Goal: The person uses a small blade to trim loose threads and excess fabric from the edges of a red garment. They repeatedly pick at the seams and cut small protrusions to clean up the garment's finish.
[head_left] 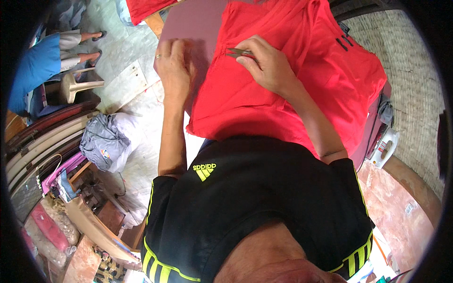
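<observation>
Both hands' fingertips vanish into red cloth [292, 70].

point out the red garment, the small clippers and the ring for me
red garment [283, 89]: head view, on the bare cloth below the right hand
small clippers [234, 52]: head view, on the metal blades sticking out of the right hand
ring [158, 56]: head view, on the band on a left-hand finger

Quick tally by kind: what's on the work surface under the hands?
Red fabric garment spread on the purple work surface: 1
Small metal thread snips, held in the right hand: 1
Gold ring on the left hand, which rests by the garment's edge: 1
Total: 3
</observation>
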### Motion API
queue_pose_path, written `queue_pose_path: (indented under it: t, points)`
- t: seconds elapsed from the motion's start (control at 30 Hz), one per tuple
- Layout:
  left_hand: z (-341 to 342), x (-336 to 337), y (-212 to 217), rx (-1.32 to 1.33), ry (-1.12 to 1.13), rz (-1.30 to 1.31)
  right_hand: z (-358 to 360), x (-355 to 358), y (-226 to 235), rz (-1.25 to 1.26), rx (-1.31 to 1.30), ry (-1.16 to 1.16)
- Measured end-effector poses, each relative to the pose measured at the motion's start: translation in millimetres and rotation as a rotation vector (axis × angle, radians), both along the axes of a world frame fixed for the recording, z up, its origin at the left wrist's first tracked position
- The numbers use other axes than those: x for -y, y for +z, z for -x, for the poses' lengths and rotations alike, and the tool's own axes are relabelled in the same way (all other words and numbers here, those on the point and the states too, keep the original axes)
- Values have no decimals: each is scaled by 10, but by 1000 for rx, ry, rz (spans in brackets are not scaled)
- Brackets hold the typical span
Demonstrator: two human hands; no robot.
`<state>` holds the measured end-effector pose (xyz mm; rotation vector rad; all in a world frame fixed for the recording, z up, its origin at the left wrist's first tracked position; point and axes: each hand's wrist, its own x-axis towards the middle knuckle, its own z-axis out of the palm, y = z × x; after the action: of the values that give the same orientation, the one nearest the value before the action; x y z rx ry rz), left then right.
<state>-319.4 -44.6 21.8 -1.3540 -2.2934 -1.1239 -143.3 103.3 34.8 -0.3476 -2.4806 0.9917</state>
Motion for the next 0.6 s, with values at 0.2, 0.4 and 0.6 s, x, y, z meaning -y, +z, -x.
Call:
queue_pose_path:
  t: [0.2,0.4,0.6]
  points:
    - [-180,-92,53,204,-268,42,3,-123,-22,-126,11,-147]
    - [-297,-214,-1,463,-185,56,75,-125,-2,-113,-48,-104]
    - [-334,-245,72,640,-195,37,89,-148,-101,-56,-74,-46]
